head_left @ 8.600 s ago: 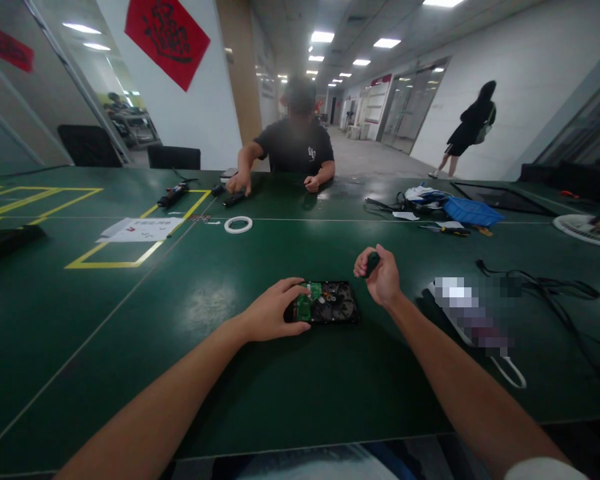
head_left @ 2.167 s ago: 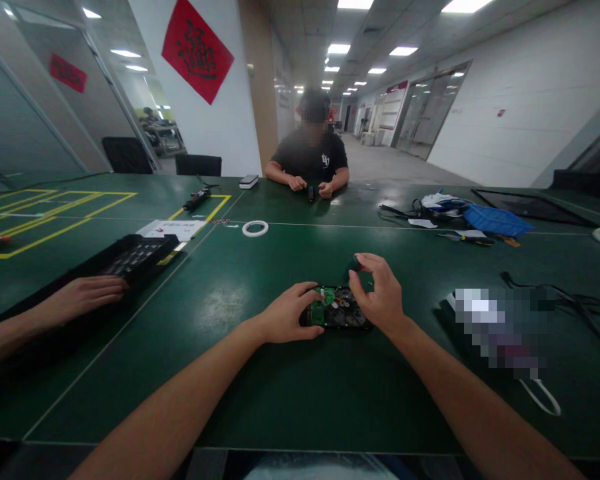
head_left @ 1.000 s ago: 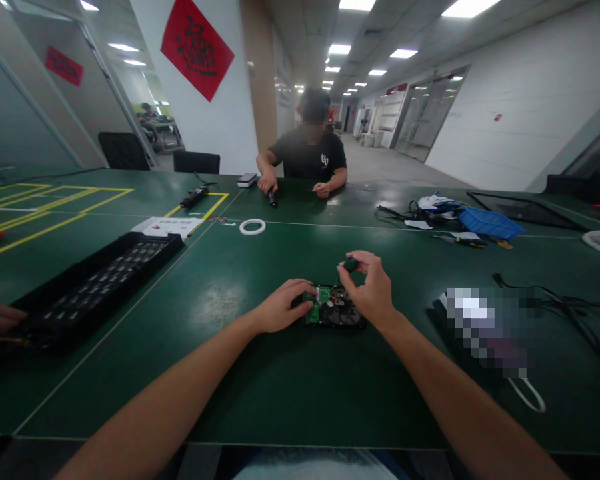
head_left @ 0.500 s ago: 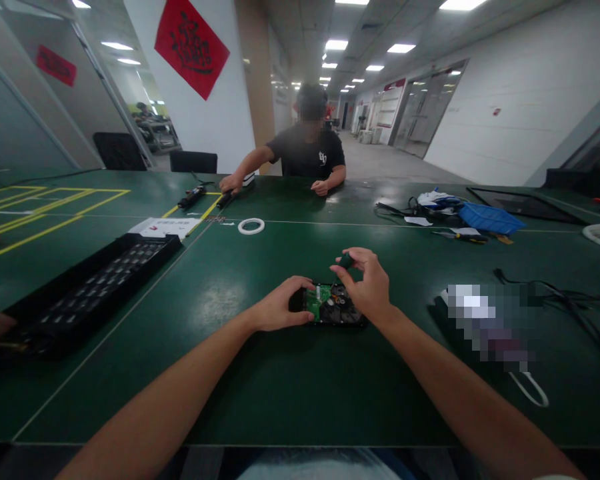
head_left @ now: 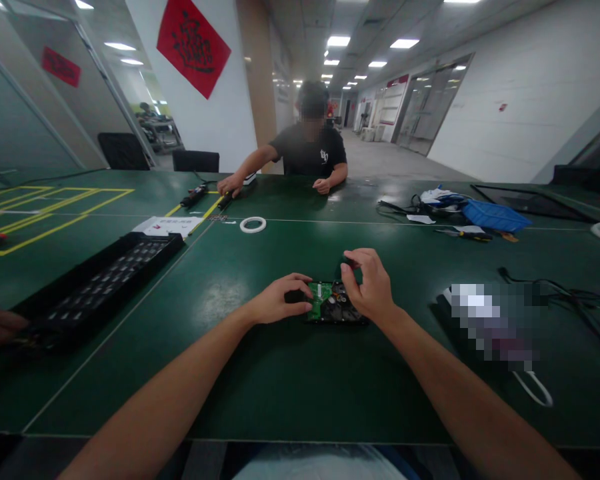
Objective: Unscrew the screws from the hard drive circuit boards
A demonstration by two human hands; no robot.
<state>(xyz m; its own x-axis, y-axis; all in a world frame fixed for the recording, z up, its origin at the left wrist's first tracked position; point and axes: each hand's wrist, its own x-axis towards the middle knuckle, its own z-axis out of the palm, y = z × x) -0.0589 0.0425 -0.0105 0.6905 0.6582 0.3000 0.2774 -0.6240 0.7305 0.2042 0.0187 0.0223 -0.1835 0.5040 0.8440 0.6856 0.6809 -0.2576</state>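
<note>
A hard drive (head_left: 325, 305) lies on the green table in front of me, its green circuit board and black casing facing up. At its left end is my left hand (head_left: 283, 300), with thumb and fingertips curved apart and resting on the edge. My right hand (head_left: 373, 283) is above the right part of the drive, thumb and fingers closed around the dark handle of a small screwdriver (head_left: 341, 269). The handle is mostly hidden by my fingers, and the tip is hard to make out against the drive.
Across the table (head_left: 220, 373) a person (head_left: 310, 150) reaches for a black tool. To the left are a long black tray (head_left: 105, 287), another person's hand (head_left: 3, 325) and a tape roll (head_left: 253, 225). On the right lie a blurred-out object (head_left: 490, 327), cables (head_left: 570, 300) and a blue basket (head_left: 497, 215).
My left thumb and fingers have drawn back slightly toward the drive's left edge. The screwdriver handle stands more upright in my right hand, with my fingers turned round it.
</note>
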